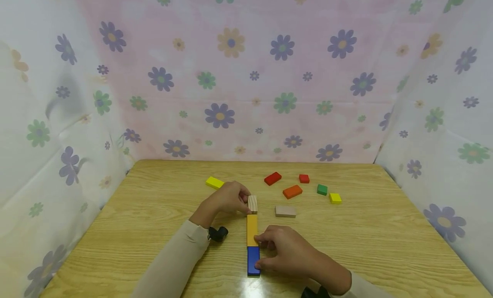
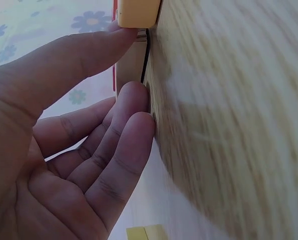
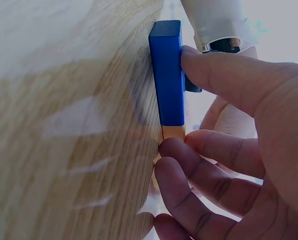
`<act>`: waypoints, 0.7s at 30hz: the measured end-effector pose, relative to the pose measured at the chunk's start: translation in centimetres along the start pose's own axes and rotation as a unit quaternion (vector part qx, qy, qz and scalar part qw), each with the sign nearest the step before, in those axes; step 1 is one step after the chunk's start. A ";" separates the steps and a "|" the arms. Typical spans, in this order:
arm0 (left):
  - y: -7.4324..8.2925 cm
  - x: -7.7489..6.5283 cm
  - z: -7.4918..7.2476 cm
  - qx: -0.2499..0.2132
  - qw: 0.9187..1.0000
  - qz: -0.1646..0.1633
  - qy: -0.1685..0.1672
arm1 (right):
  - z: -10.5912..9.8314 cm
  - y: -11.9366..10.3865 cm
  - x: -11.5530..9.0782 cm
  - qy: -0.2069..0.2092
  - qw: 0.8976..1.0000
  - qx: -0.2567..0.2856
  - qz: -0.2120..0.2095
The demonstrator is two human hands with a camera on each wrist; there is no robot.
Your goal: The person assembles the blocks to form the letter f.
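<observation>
A row of blocks runs away from me on the table: a blue block (image 1: pixel 253 260) nearest, a yellow-orange block (image 1: pixel 252 229) in the middle, and a plain wooden block (image 1: pixel 252 203) at the far end. My left hand (image 1: pixel 230 198) holds the wooden block from its left side, thumb by the joint with the yellow-orange block (image 2: pixel 137 14). From the right, my right hand (image 1: pixel 289 252) rests its thumb on the edge of the blue block (image 3: pixel 169 80). Its other fingers touch the side of the yellow-orange block (image 3: pixel 174 132).
Beyond the row lie a yellow block (image 1: pixel 214 182), a red block (image 1: pixel 272 178), an orange block (image 1: pixel 292 192) and a pale wooden block (image 1: pixel 285 211). Small red (image 1: pixel 304 178), green (image 1: pixel 322 190) and yellow (image 1: pixel 335 198) blocks lie farther right. Flowered cloth (image 1: pixel 246 88) encloses the table.
</observation>
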State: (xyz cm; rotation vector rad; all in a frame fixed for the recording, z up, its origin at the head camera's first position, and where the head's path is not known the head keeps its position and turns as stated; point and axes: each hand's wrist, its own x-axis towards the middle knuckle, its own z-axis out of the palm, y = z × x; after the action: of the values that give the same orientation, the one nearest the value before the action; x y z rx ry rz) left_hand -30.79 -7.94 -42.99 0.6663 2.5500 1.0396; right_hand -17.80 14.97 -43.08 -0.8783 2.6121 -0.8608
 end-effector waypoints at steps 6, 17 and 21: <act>0.0 0.2 0.1 0.000 1.000 -0.003 -0.001 | 0.0 -0.1 -0.1 0.000 1.000 -0.004 0.004; -0.2 0.1 0.0 -0.007 1.000 -0.010 -0.003 | 0.0 -0.1 -0.1 0.000 1.000 -0.005 0.006; -0.1 -0.1 -0.1 -0.018 1.000 -0.013 -0.005 | 0.1 -0.1 0.0 0.001 1.000 -0.006 0.002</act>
State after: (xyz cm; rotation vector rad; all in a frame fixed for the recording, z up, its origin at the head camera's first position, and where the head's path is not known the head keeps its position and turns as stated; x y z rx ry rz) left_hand -30.81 -8.11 -42.99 0.6256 2.5183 1.0681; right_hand -17.71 14.93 -43.08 -0.8745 2.6224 -0.8450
